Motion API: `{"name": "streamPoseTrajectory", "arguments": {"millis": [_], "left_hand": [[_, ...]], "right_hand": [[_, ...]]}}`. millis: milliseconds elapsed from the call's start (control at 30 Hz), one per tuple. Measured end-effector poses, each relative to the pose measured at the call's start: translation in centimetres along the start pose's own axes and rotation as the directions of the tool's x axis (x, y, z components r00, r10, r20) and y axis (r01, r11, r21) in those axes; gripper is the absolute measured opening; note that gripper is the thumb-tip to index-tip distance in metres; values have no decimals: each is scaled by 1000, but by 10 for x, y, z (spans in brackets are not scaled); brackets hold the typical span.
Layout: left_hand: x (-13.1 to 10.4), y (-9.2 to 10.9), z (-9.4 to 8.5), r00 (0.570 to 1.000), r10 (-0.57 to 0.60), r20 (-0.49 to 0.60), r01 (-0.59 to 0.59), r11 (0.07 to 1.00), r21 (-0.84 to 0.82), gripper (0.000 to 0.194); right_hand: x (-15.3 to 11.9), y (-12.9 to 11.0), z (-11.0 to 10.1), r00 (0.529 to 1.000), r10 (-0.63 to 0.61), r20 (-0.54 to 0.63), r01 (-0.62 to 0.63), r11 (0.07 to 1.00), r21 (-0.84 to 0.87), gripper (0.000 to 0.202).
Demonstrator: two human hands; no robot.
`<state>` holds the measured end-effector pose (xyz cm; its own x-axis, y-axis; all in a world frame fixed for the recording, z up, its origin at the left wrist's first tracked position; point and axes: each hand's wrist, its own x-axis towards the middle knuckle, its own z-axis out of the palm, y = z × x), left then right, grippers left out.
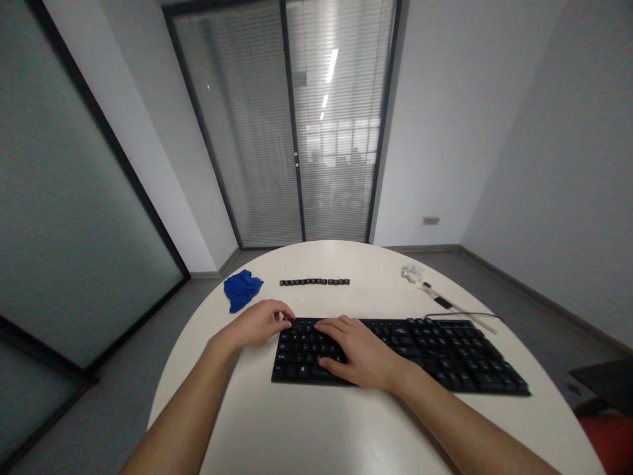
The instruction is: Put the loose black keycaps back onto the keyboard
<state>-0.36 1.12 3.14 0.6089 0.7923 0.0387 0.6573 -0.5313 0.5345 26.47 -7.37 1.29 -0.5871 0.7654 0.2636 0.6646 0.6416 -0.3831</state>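
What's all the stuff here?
Table: one, cream, middle
Keyboard: one, black, on table
Loose keys: about twelve, black, row beyond keyboard
Cable: one, black, behind keyboard's right end
Cloth: one, blue, table's left
Crumpled bundle: one, whitish, table's right
Thin tools: count unclear, pale and black, beside bundle
Blinds: two, grey, ahead
Frosted glass: two panes, greenish, left
Walls: several, pale, around
Wall plate: one, beige, right of blinds
Floor: one, grey, below
Unclear things: two, black, red, lower right
Left hand: one, bare, keyboard's far left corner
Right hand: one, bare, on keyboard

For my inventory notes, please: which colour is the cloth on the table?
The cloth is blue, best seen in the head view.
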Motion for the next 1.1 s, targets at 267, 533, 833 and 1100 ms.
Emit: {"name": "streamPoseTrajectory", "arguments": {"millis": [267,533,833,1100], "left_hand": [[-1,3,2,998,-23,53,22,1000,22,26],[0,12,2,997,-54,56,48,995,92,20],[-13,47,-1,997,-71,31,54,928,369,24],[-18,57,2,986,-158,58,118,895,431,28]], "right_hand": [[-1,0,1,1000,1,0,-1,1000,0,57],[0,-1,1,1000,2,-1,-2,1000,0,57],[-1,2,0,1000,-2,-8,2,1000,0,57],[-1,2,2,1000,-10,-14,10,1000,7,56]]}}
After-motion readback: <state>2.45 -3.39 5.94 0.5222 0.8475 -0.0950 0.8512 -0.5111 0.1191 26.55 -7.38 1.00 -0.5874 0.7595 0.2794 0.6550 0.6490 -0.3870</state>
